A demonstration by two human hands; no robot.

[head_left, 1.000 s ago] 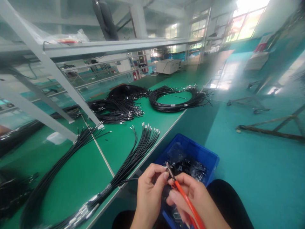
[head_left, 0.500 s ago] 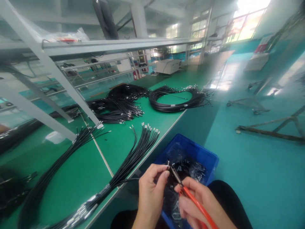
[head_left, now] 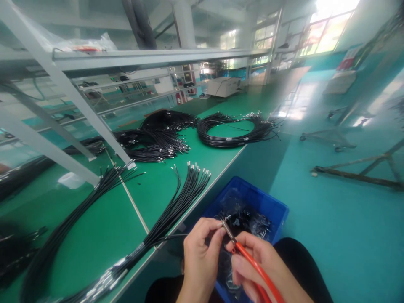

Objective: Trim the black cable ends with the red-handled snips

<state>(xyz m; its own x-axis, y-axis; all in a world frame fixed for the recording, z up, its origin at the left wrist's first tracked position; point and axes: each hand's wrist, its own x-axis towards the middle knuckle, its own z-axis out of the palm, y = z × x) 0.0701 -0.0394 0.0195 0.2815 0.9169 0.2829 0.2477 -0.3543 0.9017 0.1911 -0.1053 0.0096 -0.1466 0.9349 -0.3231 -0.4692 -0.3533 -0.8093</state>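
The right hand [head_left: 263, 261] holds the red-handled pliers [head_left: 249, 253], whose tip, apart from the cable end [head_left: 221, 224] a moment ago, has now come back to it. The left hand [head_left: 202, 250] still pinches that end above the blue bin [head_left: 271, 201], beside the bench [head_left: 116, 214]

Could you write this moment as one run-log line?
left hand: pinching cable end | right hand: gripping red-handled tool, tip at cable end | blue bin: below hands | black cables: on green table
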